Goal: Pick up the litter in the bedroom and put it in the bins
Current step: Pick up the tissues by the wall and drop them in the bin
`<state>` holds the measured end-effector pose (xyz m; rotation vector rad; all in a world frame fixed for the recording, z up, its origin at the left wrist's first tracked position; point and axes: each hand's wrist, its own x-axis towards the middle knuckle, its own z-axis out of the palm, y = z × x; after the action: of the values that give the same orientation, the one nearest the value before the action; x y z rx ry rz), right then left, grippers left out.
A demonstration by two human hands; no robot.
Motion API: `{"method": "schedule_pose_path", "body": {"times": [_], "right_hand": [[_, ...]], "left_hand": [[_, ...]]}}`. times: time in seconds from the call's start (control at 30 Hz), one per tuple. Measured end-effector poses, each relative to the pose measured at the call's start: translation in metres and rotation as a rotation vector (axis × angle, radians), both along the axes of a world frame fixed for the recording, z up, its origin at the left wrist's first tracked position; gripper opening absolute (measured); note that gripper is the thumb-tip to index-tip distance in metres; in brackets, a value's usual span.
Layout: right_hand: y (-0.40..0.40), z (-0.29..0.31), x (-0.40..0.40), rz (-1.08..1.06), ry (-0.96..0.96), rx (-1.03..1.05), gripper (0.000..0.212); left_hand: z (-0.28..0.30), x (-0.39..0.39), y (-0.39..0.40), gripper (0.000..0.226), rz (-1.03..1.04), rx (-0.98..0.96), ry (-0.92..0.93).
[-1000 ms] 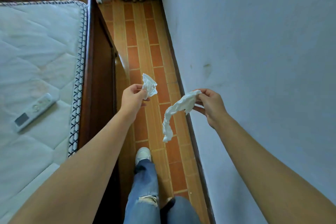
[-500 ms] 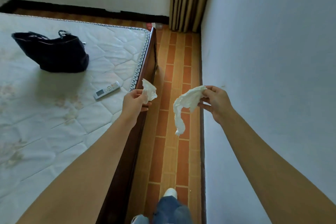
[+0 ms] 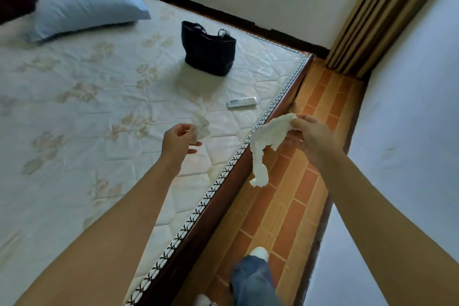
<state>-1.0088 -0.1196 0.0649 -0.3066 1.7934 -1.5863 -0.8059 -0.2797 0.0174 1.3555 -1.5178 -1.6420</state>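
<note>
Head view, looking down along the gap between bed and wall. The left hand [image 3: 180, 140] pinches a small crumpled tissue [image 3: 202, 126] between thumb and curled fingers; the wad stands at about 1 o'clock from the knuckles, over the mattress [image 3: 87, 112], blurred and not touching it. The right hand [image 3: 314, 135] pinches one end of a long twisted tissue [image 3: 263, 146], whose free length hangs away toward 7 o'clock, its long axis running from the fingertips down to a loose tail above the tiled floor [image 3: 285, 206], crossing the bed frame [image 3: 223, 196] in the picture. Both pieces of litter are thus already in hand and clear of any surface; the two hands are level and well apart, neither nearer a goal, since no bin appears in this view. The next move, as judged, is a carry to a bin somewhere out of frame, and the dangling tail is the part most likely to brush the bed frame or drop. On the mattress, at 12 o'clock from the left hand, lie a white remote control [image 3: 242, 102] near the edge, a black handbag [image 3: 208, 52] beyond it, and a pale blue pillow [image 3: 87, 8] at 10 o'clock. A curtain [image 3: 372, 22] closes the passage at 1 o'clock; the wall [image 3: 409, 107] bounds it at 3 o'clock. A jeans leg [image 3: 253, 281] and a white shoe [image 3: 259, 253] stand on the floor at 6 o'clock.
</note>
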Motion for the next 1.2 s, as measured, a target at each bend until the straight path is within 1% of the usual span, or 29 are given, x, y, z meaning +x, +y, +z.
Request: {"method": "schedule_pose_path", "body": {"times": [0.1,0.3,0.6,0.73,0.87,0.93,1.07,1.2], "right_hand": [[-0.031,0.002,0.05,0.104,-0.036,-0.015,0.015],[-0.09,0.009,0.148,0.417,-0.054,-0.049,0.021],[-0.161,0.021,0.288,0.916,-0.058,-0.042,0.021],[-0.17,0.021,0.347,1.12,-0.069,-0.043,0.02],[-0.166,0.018,0.405,1.338,-0.084,-0.03,0.021],[-0.162,0.015,0.427,1.401,-0.083,-0.021,0.022],[-0.141,0.009,0.487,1.6,-0.088,0.001,0.021],[-0.111,0.002,0.541,1.772,-0.078,0.018,0.02]], "left_hand": [[0.003,0.07,-0.001,0.011,0.114,-0.003,0.003],[0.005,0.193,0.009,0.006,0.407,-0.008,0.011],[0.005,0.335,0.059,0.007,0.891,0.021,-0.028],[0.002,0.375,0.099,0.015,1.116,0.054,-0.042],[0.003,0.4,0.151,0.015,1.354,0.064,-0.034],[0.003,0.407,0.173,0.017,1.425,0.081,-0.031],[0.004,0.431,0.231,0.022,1.626,0.107,-0.06],[0.001,0.451,0.289,0.026,1.782,0.135,-0.077]]}}
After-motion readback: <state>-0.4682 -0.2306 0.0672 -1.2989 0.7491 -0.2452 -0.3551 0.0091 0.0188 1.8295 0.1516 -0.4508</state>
